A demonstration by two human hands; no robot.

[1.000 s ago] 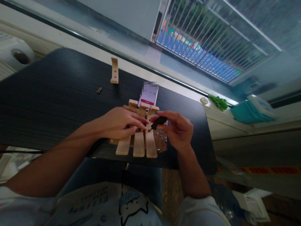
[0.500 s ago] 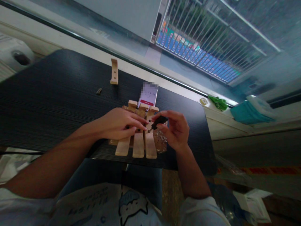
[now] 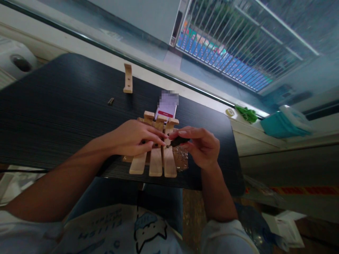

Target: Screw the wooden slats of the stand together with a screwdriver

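Across the wooden hook pieces [image 3: 156, 165], which lie side by side on the dark table, my left hand [image 3: 134, 137] rests with its fingers stretched out. Its fingertips reach the rightmost piece. My right hand [image 3: 205, 144] is closed around a short black screwdriver [image 3: 180, 141], held at a slant. The tip points left, at a small dark spot on the rightmost piece, by the left fingertips; whether it sits in a screw head I cannot tell. Under the pieces lies a brown pad in clear wrap [image 3: 182, 158]. My left hand hides part of the left and middle pieces.
A phone [image 3: 166, 109] lies just behind the pieces. Farther back stands another wooden hook piece [image 3: 128, 79] with two holes, and a few small screws [image 3: 111, 101] lie nearby. On the sill are a tape roll [image 3: 230, 112], a green cloth [image 3: 246, 113] and a teal box [image 3: 283, 123].
My right hand has shifted slightly right and turned, and the screwdriver now lies flatter, its tip at about the same spot. My left hand stays nearly still.
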